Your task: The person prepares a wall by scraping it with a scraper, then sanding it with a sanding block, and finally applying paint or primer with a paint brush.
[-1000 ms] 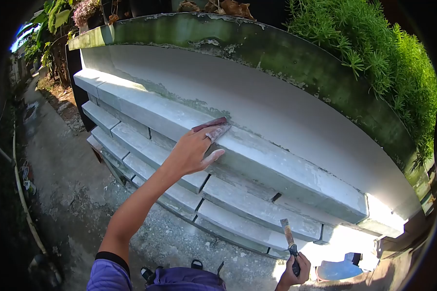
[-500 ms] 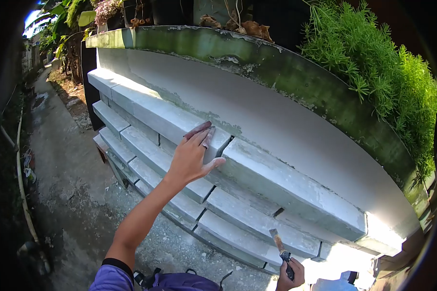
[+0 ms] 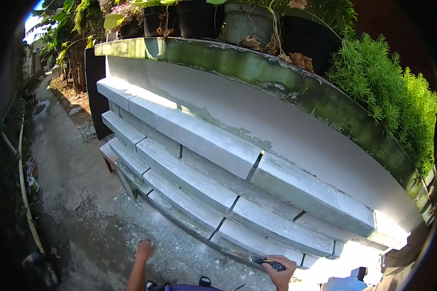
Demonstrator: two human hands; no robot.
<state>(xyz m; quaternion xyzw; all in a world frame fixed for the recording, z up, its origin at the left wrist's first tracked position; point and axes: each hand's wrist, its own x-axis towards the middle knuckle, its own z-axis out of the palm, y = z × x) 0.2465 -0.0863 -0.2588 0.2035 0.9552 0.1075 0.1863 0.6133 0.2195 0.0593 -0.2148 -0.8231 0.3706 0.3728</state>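
My right hand is wrapped round the dark handle of a putty knife. The knife's narrow, stained blade points left, in front of the lowest course of the block wall. Lower left of it, my left hand hangs over the rough ground with its fingers curled in, apart from the wall; nothing shows in it. Pale grey blocks form stepped courses with dark gaps between them. One wide gap splits the top course near the middle.
A curved, mossy green ledge runs above the white wall face. Plant pots and feathery green foliage stand along it. At left a concrete path leads away, with a pipe beside it.
My left hand has come off the top block, dropped down and left, and curled from open. My right hand has turned the putty knife from pointing up to pointing left. The view has shifted.
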